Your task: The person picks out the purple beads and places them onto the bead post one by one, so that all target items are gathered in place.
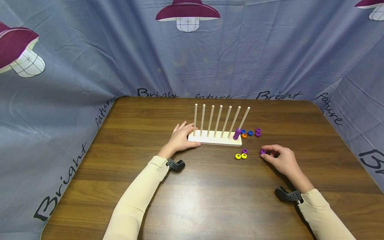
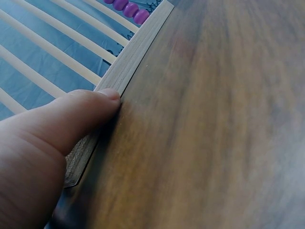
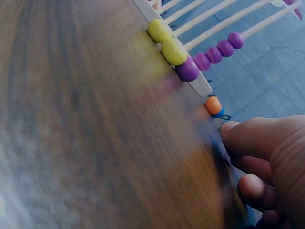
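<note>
A pale wooden peg rack with several upright rods stands on the table. My left hand grips its left end, thumb along the front edge and fingers behind; the left wrist view shows the thumb against the base. Several purple beads are stacked low on the rightmost rod. To the right of the rack, my right hand pinches a purple bead between thumb and fingers, close over the table. In the right wrist view the fingers hide that bead.
Two yellow beads and a purple bead lie in front of the rack's right end. Beside that end are an orange bead, two blue beads and two purple beads. A printed curtain surrounds the wooden table.
</note>
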`<act>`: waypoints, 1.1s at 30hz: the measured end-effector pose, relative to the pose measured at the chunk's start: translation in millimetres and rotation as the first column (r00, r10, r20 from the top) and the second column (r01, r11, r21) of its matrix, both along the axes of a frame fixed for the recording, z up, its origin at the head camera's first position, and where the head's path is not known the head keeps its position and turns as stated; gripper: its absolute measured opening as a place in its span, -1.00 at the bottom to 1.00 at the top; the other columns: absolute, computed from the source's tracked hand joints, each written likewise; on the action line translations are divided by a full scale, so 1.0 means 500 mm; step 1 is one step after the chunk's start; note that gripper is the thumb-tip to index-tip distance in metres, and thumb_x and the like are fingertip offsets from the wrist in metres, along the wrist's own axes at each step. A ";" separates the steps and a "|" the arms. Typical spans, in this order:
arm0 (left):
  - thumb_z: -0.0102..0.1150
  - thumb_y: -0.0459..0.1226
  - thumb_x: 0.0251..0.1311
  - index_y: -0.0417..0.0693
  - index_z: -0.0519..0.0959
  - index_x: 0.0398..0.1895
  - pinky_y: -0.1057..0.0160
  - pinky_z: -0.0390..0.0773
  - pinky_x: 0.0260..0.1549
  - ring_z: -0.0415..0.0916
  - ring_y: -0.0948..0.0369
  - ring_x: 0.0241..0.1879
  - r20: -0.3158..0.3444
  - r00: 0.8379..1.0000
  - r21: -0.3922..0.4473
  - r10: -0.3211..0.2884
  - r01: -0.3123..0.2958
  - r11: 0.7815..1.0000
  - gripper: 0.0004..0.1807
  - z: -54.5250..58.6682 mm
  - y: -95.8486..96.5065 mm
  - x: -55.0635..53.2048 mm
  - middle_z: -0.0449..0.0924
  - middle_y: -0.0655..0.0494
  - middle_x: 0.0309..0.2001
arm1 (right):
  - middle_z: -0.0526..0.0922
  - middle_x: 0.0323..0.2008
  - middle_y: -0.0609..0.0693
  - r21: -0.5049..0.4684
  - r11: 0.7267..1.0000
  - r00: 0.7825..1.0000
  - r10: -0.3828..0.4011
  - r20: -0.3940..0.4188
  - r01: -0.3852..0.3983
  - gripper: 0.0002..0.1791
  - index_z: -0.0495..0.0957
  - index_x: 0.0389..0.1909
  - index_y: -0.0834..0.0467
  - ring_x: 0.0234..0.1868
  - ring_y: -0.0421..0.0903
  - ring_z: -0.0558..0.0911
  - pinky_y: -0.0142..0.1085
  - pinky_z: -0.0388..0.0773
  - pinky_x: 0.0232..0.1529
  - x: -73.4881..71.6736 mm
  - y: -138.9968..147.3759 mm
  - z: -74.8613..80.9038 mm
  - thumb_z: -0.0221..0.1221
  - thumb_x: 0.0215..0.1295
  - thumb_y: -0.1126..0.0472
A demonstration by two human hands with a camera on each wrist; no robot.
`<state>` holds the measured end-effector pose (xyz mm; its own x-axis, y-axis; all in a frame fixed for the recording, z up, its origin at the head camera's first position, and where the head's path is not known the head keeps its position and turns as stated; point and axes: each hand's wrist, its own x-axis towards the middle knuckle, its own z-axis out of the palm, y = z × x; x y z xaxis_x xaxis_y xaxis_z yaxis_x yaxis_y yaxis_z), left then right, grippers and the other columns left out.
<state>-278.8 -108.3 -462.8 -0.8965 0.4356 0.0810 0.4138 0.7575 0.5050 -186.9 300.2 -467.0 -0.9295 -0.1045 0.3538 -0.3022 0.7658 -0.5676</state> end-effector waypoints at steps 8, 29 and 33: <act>0.42 0.15 0.04 0.12 0.53 0.32 -0.20 -0.17 0.61 0.00 -0.11 0.62 0.003 1.000 -0.003 0.001 -0.001 1.000 -0.25 0.001 0.002 0.000 0.32 0.04 0.53 | 0.64 -0.49 -0.19 -0.018 1.000 1.000 0.002 -0.026 -0.002 -0.80 0.77 -0.28 0.21 -0.51 -0.49 0.40 -0.53 0.30 -0.55 0.000 0.000 0.001 0.47 0.02 0.41; 0.42 0.14 0.04 0.12 0.54 0.32 -0.19 -0.16 0.61 0.02 -0.10 0.62 -0.002 1.000 -0.004 0.005 -0.005 1.000 -0.25 0.000 0.002 0.000 0.34 0.05 0.52 | 0.68 -0.44 -0.11 -0.042 0.999 0.998 -0.006 -0.065 0.003 -0.82 0.79 -0.26 0.21 -0.48 -0.49 0.39 -0.56 0.30 -0.50 0.002 -0.003 0.005 0.43 0.08 0.41; 0.42 0.14 0.04 0.11 0.53 0.33 -0.18 -0.17 0.62 0.01 -0.10 0.62 0.003 1.000 -0.003 0.005 -0.005 1.000 -0.24 0.001 0.002 0.000 0.32 0.06 0.53 | 0.63 -0.48 -0.19 -0.038 0.999 0.998 -0.017 -0.061 0.015 -0.81 0.79 -0.27 0.19 -0.49 -0.49 0.38 -0.56 0.28 -0.51 0.001 -0.004 0.006 0.45 0.05 0.40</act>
